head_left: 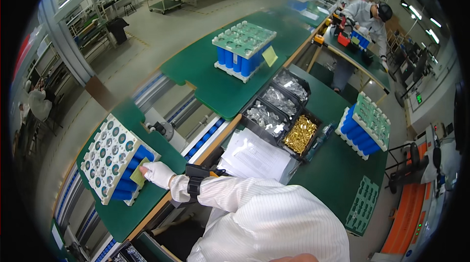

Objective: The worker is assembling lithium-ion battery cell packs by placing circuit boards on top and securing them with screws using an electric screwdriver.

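Note:
My right hand (158, 174), in a white glove with bare fingertips, reaches across to the left. Its fingers pinch the edge of a yellow-green paper slip (137, 178). That slip lies against the side of a battery pack (110, 157), tilted in view, with blue cylindrical cells between white perforated holders. The pack rests on a green board (166, 149) over the conveyor. A black device is strapped on my right wrist (194, 183). My left hand is not in view.
Another battery pack (243, 49) with a similar slip stands farther along; a third (364, 125) sits at right. Black bins hold silvery parts (279, 99) and brass-coloured pieces (300, 134), beside papers (257, 154) and a screwdriver-like tool (320, 137). Several people work at the far right.

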The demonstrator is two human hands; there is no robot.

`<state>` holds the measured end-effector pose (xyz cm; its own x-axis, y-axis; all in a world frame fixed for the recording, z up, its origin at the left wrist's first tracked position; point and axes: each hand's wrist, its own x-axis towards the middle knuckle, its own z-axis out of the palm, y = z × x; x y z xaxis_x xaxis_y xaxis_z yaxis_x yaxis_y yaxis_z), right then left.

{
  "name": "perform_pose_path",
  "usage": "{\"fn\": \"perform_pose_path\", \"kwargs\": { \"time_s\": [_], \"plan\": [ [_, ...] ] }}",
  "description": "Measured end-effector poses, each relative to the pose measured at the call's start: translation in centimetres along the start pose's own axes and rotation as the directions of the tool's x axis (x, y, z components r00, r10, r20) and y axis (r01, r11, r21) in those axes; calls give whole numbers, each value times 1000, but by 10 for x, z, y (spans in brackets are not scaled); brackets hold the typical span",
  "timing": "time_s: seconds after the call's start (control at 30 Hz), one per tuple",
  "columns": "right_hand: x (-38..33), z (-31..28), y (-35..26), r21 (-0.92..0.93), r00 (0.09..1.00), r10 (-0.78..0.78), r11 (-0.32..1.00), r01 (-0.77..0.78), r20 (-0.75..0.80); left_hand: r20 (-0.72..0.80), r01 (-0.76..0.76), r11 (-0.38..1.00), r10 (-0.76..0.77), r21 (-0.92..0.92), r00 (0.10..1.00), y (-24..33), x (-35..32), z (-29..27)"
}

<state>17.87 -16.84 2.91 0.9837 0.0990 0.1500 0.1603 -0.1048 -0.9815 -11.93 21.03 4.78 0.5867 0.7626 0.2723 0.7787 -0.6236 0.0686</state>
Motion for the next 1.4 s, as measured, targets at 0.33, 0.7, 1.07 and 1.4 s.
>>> {"fn": "perform_pose_path", "kwargs": {
  "time_s": [0.33,0.7,1.07,1.4],
  "plan": [
    [-67,-78,-153,572,980,-197,801,177,-28,-326,-535,838,478,-109,816,-21,50,23],
    [-224,-267,-285,-163,475,-561,745,647,-678,-224,-266,693,154,-670,962,46,53,-33],
    [-272,-327,-229,-748,811,137,325,-579,-568,180,47,175,975,-983,133,242,-117,-95],
    [-246,-332,-139,-833,898,24,364,-418,-440,505,349,751,644,-560,-575,370,-257,5]
  ]
}}
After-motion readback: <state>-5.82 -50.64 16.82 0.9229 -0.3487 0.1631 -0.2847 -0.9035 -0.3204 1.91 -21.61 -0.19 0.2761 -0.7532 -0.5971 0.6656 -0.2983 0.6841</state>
